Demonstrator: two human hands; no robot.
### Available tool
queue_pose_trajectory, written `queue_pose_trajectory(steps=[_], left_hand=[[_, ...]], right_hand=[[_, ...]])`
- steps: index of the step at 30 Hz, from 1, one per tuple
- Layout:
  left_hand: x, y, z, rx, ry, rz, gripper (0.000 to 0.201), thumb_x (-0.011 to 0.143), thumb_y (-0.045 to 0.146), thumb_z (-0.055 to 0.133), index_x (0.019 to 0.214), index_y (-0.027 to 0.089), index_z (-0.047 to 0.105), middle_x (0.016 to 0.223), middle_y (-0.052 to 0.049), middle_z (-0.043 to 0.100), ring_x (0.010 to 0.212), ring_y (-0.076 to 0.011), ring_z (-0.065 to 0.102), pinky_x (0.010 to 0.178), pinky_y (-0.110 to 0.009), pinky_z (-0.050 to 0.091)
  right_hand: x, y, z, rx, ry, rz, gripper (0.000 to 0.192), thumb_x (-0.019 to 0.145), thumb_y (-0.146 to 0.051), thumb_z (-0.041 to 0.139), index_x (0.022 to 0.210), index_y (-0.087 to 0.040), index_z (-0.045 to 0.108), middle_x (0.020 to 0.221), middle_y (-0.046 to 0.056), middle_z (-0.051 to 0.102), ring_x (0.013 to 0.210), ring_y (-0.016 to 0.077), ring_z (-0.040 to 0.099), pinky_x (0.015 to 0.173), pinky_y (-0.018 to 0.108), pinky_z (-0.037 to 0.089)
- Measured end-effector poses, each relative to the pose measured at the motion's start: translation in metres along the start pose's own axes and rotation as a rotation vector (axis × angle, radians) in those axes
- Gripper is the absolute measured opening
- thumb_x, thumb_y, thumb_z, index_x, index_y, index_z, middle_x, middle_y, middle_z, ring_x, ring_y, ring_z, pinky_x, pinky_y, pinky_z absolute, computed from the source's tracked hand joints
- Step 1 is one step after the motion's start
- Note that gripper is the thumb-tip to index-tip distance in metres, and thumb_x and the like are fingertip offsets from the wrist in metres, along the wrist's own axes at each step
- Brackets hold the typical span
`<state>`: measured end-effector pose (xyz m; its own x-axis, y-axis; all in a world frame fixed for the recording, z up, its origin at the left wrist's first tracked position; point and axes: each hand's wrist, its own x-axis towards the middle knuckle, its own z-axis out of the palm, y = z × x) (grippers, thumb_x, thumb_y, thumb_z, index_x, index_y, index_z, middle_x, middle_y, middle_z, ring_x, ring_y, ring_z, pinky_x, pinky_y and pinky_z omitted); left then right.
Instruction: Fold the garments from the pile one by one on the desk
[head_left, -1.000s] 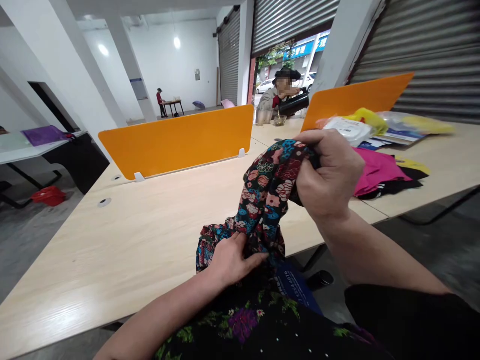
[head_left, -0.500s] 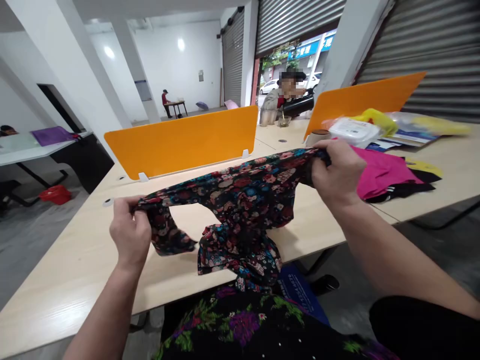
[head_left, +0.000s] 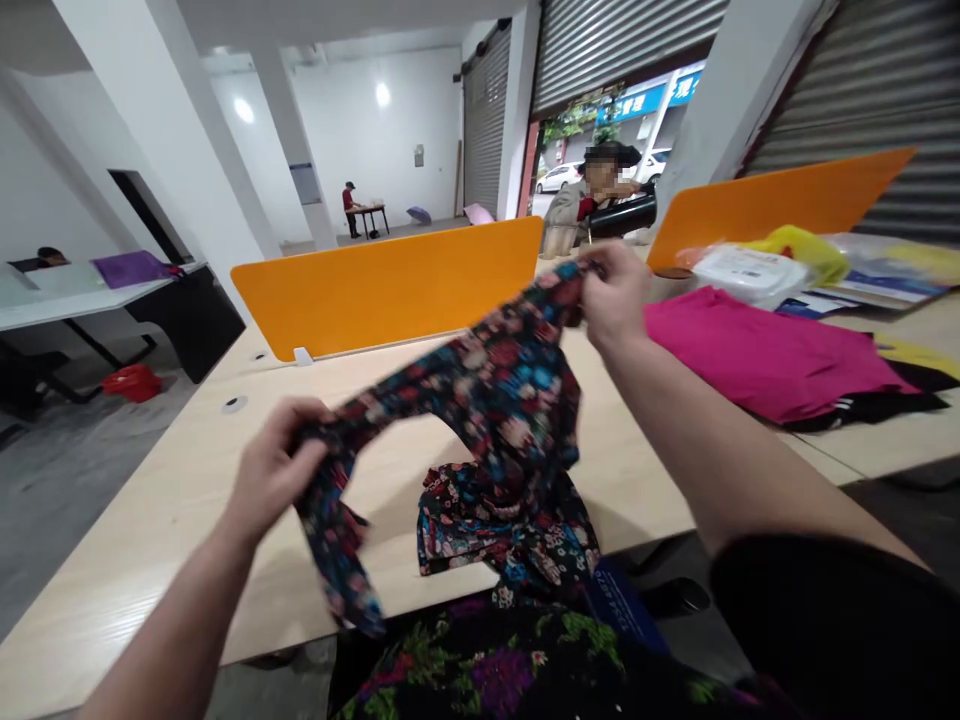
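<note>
Above one table (head_left: 187, 500), two hands grip one floral garment (head_left: 502, 400).

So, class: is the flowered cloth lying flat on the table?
No: the left hand and right hand hold the flowered cloth up above the table.

An orange divider (head_left: 390, 285) stands on the pale worktop (head_left: 187, 500), with pink cloth (head_left: 757, 355) and a white packet (head_left: 742, 275) to the right.

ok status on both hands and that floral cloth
Left hand and right hand both gripping floral garment, stretched above table. Lower part bunched at table edge. Pink cloth beside, apart.
</note>
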<state>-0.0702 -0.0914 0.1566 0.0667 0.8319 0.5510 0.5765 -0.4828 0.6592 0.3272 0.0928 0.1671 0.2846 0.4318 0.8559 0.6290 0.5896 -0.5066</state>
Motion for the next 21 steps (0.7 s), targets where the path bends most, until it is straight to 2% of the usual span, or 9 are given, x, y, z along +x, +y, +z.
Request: queue_pose_trajectory(steps=[1,3,5,7,10,12,14,18,21], left_hand=[[0.022,-0.01,-0.012,0.172,0.12,0.084,0.021,0.073,0.019,0.055,0.093,0.019,0.061,0.089,-0.003,0.062,0.088,-0.0199,0.058,0.084,-0.032,0.045],[0.063,-0.032,-0.036,0.614,0.321,0.148,0.032,0.076,0.014,0.049,0.105,0.017,0.063,0.104,-0.007,0.061,0.103,-0.0268,0.056,0.091,-0.042,0.043],[0.088,-0.057,-0.055,0.989,0.316,0.074,0.033,0.08,0.016,0.05,0.11,0.017,0.064,0.12,-0.011,0.055,0.11,-0.0344,0.053,0.091,-0.052,0.041],[0.089,-0.083,-0.065,1.187,0.199,-0.038,0.04,0.079,0.017,0.054,0.119,0.017,0.06,0.138,-0.013,0.043,0.116,-0.0392,0.048,0.09,-0.054,0.041],[0.052,-0.12,-0.055,1.205,0.032,-0.22,0.039,0.086,0.026,0.048,0.122,0.013,0.057,0.138,-0.018,0.044,0.113,-0.037,0.051,0.084,-0.047,0.044],[0.016,-0.136,-0.035,1.096,-0.086,-0.352,0.036,0.091,0.035,0.039,0.109,0.013,0.062,0.121,-0.017,0.058,0.104,-0.0307,0.057,0.079,-0.038,0.045],[-0.015,-0.143,-0.009,0.978,-0.184,-0.515,0.043,0.092,0.046,0.032,0.093,0.017,0.063,0.105,-0.013,0.064,0.093,-0.028,0.061,0.073,-0.035,0.044],[-0.036,-0.139,0.041,0.794,-0.275,-0.672,0.04,0.086,0.055,0.039,0.071,0.023,0.057,0.085,-0.009,0.065,0.081,-0.0287,0.061,0.066,-0.034,0.04],[-0.024,-0.139,0.065,0.491,-0.118,-0.699,0.023,0.076,0.037,0.056,0.059,0.023,0.051,0.064,-0.004,0.056,0.075,-0.0269,0.058,0.067,-0.032,0.038]], right_hand=[[0.016,-0.004,0.03,0.037,0.006,-0.028,0.028,0.081,-0.017,0.04,0.102,-0.02,0.059,0.094,0.005,0.063,0.096,0.0216,0.06,0.089,0.044,0.047],[0.038,-0.014,0.086,0.057,-0.137,-0.067,0.033,0.083,-0.021,0.045,0.114,-0.021,0.056,0.112,0.007,0.061,0.113,0.0236,0.053,0.101,0.047,0.039],[0.039,-0.026,0.127,0.019,-0.318,-0.077,0.044,0.083,-0.025,0.053,0.126,-0.021,0.051,0.129,0.008,0.054,0.127,0.0254,0.043,0.109,0.046,0.03],[0.015,-0.033,0.143,-0.08,-0.493,-0.038,0.055,0.08,-0.025,0.059,0.133,-0.017,0.046,0.139,0.012,0.046,0.134,0.0259,0.036,0.112,0.042,0.026],[-0.054,-0.029,0.119,-0.267,-0.805,0.029,0.053,0.082,-0.025,0.059,0.132,-0.012,0.048,0.141,0.015,0.045,0.131,0.0258,0.039,0.108,0.037,0.032],[-0.103,-0.019,0.082,-0.375,-1.074,0.141,0.04,0.087,-0.038,0.053,0.119,-0.013,0.059,0.125,0.015,0.059,0.115,0.0264,0.054,0.095,0.035,0.042],[-0.144,-0.008,0.042,-0.413,-1.196,0.209,0.042,0.083,-0.05,0.057,0.098,-0.013,0.067,0.099,0.014,0.068,0.089,0.0268,0.064,0.078,0.033,0.048],[-0.177,0.01,-0.004,-0.523,-1.207,0.29,0.009,0.073,-0.025,0.065,0.08,-0.018,0.067,0.082,0.008,0.068,0.08,0.0246,0.064,0.07,0.031,0.047],[-0.155,0.023,-0.009,-0.583,-1.041,0.322,0.014,0.071,-0.007,0.056,0.075,-0.018,0.063,0.08,0.008,0.066,0.085,0.0241,0.063,0.074,0.031,0.045]])
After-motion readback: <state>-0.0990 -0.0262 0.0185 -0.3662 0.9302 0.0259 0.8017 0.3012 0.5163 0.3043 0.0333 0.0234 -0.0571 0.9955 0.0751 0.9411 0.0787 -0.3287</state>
